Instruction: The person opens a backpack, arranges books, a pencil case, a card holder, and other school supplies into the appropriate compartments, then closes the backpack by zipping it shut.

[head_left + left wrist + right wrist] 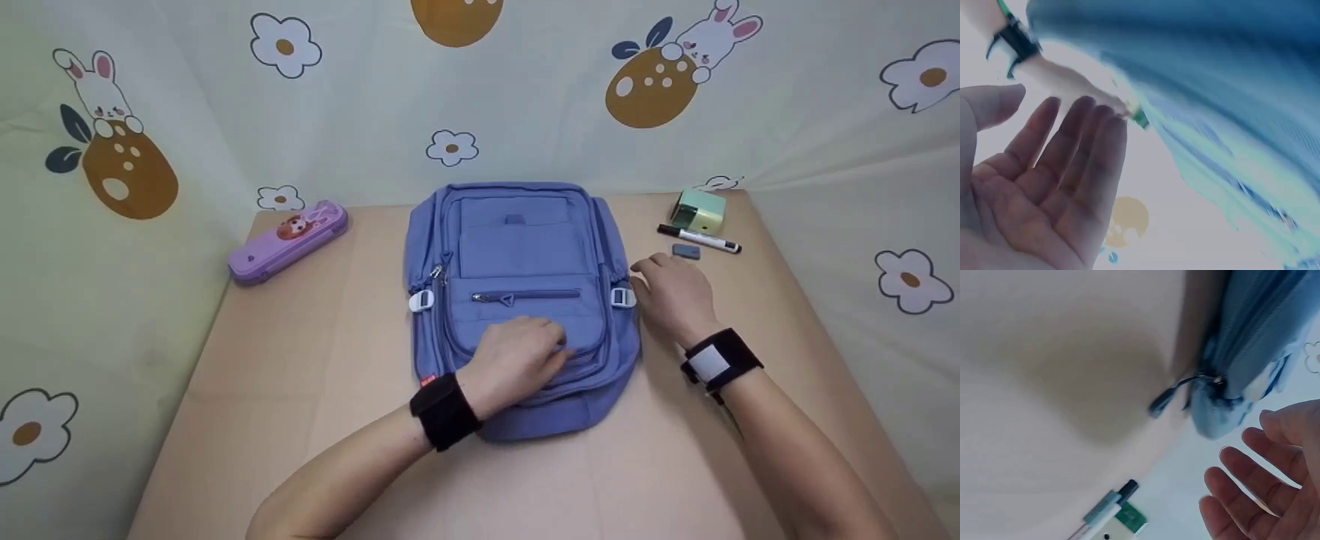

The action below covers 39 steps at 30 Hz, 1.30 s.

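Left hand [516, 358] over, right hand [675, 296] beside a blue backpack [517, 251], fingers [1255, 475] slightly spread; a stray right-hand sweep could roll the marker [699, 238].

I have the left forearm [345, 472] slanting up from the bottom edge toward the middle, a black wristband [445, 412] strapped round it. On my head feed the left grip [517, 361], a bare hand, shows its back; from its own wrist I see the palm, fingers gently bent, thumb well apart, holding nothing. My right forearm [795, 442] leans inward from the lower right, banded too (a pale patch marks that strap). The right grip [676, 298] is likewise unloaded, its fingers loosely curved and slightly spread.
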Motion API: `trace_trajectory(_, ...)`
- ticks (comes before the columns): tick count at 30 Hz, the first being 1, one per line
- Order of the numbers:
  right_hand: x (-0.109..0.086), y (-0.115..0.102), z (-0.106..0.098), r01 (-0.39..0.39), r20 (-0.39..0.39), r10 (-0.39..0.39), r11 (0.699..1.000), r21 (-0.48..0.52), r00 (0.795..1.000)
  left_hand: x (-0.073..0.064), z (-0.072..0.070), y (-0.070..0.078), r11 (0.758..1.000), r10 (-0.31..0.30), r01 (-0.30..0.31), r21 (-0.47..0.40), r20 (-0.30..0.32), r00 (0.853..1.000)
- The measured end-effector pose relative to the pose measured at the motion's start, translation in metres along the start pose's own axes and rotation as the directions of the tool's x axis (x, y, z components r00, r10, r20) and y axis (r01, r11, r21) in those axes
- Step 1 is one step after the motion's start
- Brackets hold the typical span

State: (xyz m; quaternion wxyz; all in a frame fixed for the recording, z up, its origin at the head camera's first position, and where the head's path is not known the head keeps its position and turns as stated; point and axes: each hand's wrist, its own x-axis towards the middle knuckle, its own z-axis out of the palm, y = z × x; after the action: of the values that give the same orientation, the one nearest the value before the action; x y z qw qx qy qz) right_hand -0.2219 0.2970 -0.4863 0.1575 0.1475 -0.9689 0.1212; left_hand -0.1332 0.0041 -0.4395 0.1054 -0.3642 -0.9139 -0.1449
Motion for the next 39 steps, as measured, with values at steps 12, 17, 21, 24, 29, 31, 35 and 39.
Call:
trace_trajectory(12,0.013,-0.041,-0.015,0.129,-0.068,-0.126,0.991,0.036,0.99,-0.011,-0.025,-0.093,0.956,-0.291,0.295,0.014,-0.12,0.949)
trace_trajectory(17,0.022,-0.061,-0.016,0.176,-0.042,-0.174,0.983,0.053,0.984,-0.014,-0.023,-0.124,0.909,-0.415,0.418,0.005,-0.102,0.904)
trace_trajectory(21,0.031,-0.079,-0.016,0.215,-0.013,-0.215,0.974,0.067,0.977,-0.016,-0.019,-0.144,0.875,-0.484,0.485,-0.002,-0.078,0.872)
trace_trajectory(24,0.038,-0.095,-0.014,0.246,0.016,-0.248,0.967,0.073,0.969,-0.017,-0.017,-0.155,0.85,-0.527,0.527,-0.016,-0.053,0.848)
trace_trajectory(29,0.052,-0.122,-0.005,0.297,0.092,-0.303,0.952,0.072,0.949,-0.016,-0.012,-0.165,0.814,-0.579,0.577,-0.058,-0.008,0.815)
trace_trajectory(31,0.058,-0.134,-0.002,0.313,0.133,-0.32,0.947,0.074,0.938,-0.016,-0.01,-0.168,0.805,-0.59,0.589,-0.069,0.008,0.807)
trace_trajectory(35,0.068,-0.157,0.008,0.327,0.227,-0.34,0.94,0.094,0.913,-0.015,-0.008,-0.17,0.795,-0.602,0.602,-0.072,0.028,0.798)
trace_trajectory(39,0.076,-0.174,0.019,0.331,0.303,-0.349,0.937,0.11,0.887,-0.013,-0.008,-0.171,0.786,-0.613,0.614,-0.065,0.042,0.789)
